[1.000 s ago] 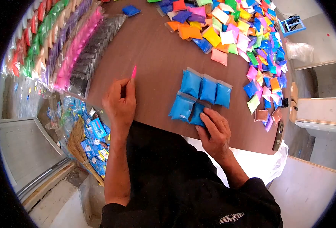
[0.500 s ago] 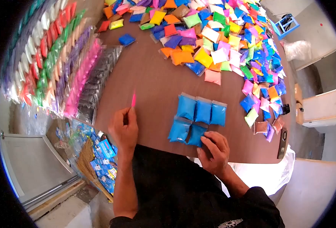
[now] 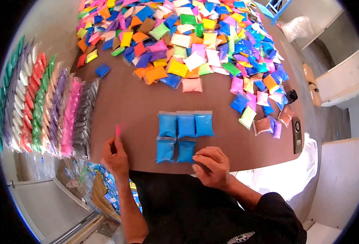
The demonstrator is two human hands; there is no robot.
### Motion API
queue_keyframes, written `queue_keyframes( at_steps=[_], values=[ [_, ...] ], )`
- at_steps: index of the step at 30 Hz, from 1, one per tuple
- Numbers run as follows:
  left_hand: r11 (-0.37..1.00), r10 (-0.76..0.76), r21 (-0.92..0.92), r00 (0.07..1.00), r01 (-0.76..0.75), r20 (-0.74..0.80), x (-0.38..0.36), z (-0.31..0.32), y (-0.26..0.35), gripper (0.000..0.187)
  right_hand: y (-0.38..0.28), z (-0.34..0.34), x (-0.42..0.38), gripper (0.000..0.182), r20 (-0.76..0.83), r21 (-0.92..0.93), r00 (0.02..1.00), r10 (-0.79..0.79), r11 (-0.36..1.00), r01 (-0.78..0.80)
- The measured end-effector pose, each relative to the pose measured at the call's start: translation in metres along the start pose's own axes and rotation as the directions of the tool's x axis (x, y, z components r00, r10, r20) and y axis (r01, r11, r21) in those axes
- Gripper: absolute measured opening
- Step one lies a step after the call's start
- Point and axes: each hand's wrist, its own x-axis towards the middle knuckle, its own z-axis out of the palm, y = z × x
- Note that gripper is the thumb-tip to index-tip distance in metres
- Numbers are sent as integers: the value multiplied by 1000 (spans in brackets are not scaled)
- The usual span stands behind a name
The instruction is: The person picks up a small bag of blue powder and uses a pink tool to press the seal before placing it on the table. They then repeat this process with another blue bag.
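Note:
My left hand (image 3: 115, 157) is closed around a thin, pointed pink piece (image 3: 117, 130) that sticks up from the fingertips. Five small blue packets lie flat before me in two rows. The back row has a left packet (image 3: 167, 124), a middle packet (image 3: 186, 124) and a right packet (image 3: 204, 124). In front are another left packet (image 3: 165, 150) and a right packet (image 3: 185, 151). My right hand (image 3: 212, 164) is curled at the right edge of that front right packet, thumb and fingertips close together. Anything between those fingertips is too small to make out.
A large heap of mixed-colour packets (image 3: 191, 57) covers the far side of the brown table (image 3: 135, 105). Rows of bagged packets sorted by colour (image 3: 45, 105) line the left edge. A dark device (image 3: 297, 136) sits at the right edge, and a lone blue packet (image 3: 102, 70) lies left.
The head view has shifted, and the rows look straighter. The front right packet is more upright, and my right fingertips have moved from its surface to its edge. My left hand keeps the pink piece.

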Motion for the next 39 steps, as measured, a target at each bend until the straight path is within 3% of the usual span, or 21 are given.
queue_keyframes(
  at_steps=[4,7,9,13,15,21,33,39],
  values=[
    [1000,5,13,1000,-5,0,0,1,0,12,0,-10,5,23,-13,43,999,35,998,-35],
    [999,11,39,1000,-11,13,1,1,-2,12,13,-29,14,23,-40,-110,997,72,991,-76],
    [998,12,57,1000,-13,18,1,2,-1,12,31,-49,25,20,-161,-270,982,102,952,-143],
    [998,34,49,999,-34,3,1,1,5,12,48,-76,39,13,-273,-263,945,178,932,-251],
    [999,3,49,1000,-4,15,2,0,7,14,49,-78,38,13,-250,-271,953,172,932,-239],
    [988,112,109,993,-109,-20,2,2,-9,11,55,-68,50,13,-211,-232,970,117,958,-166],
    [997,40,65,999,-40,2,5,1,2,8,70,-48,112,11,-149,-249,987,67,963,-103],
    [993,90,82,996,-89,-7,6,0,2,7,81,-44,141,14,-81,-302,997,16,952,-40]
  ],
)
